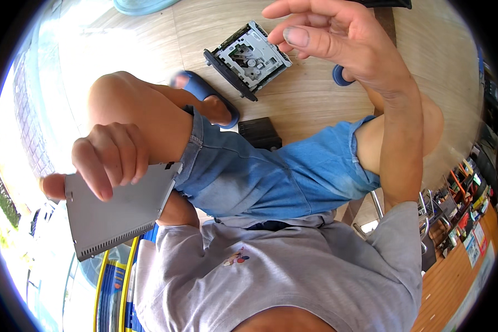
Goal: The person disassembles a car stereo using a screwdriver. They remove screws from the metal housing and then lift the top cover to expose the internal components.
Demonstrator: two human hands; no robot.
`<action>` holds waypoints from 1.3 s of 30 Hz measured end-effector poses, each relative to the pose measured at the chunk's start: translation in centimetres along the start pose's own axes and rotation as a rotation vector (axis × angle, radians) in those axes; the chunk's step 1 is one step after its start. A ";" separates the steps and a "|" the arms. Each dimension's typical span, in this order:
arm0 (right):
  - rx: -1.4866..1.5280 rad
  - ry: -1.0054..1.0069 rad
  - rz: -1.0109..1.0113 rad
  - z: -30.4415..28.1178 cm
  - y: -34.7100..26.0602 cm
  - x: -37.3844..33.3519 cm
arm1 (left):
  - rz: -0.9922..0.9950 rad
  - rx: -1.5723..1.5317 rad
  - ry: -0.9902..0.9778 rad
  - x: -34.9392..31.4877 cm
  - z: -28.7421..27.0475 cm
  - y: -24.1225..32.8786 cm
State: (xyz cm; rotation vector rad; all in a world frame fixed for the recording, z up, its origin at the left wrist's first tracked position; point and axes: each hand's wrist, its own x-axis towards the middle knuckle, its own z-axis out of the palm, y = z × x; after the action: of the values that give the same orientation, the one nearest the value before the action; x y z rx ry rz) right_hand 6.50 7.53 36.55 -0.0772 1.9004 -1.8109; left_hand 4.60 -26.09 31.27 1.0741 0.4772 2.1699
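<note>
My left hand [109,155] is closed on the edge of a thin grey metal cover [122,207] with a row of slots along one side. The cover hangs tilted beside my left thigh. Out in front, my right hand [351,47] is raised with its fingers loosely curved and apart, and I see nothing in it. On the floor between my feet lies a disc drive unit [254,58] with its top off. Its metal mechanism shows, and a dark front panel runs along its near left side. The right fingertips appear close to the drive's far right corner, seemingly above it.
A black box-like thing [258,133] sits on the floor near my shorts. Blue slippers [205,91] are on my feet. A light blue basin [144,4] shows at the top edge. Assorted tools [459,205] crowd the right side, beside a wooden surface [445,293].
</note>
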 end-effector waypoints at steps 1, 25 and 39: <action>-0.021 0.011 0.022 0.1 -0.4 -0.1 | 0.010 -0.002 -0.075 0.2 0.0 0.0; -0.222 -0.236 -0.079 10.8 5.1 1.0 | 0.064 -0.058 0.065 0.2 0.6 1.2; -0.341 -0.409 -0.124 13.2 4.8 -1.1 | 0.137 -0.135 0.086 1.4 0.3 -2.0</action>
State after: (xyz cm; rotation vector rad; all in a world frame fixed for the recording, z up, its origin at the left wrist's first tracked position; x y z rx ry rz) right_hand 14.14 -3.60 32.58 -0.6451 1.9063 -1.3898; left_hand 5.04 -23.61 31.11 0.9674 0.2981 2.3399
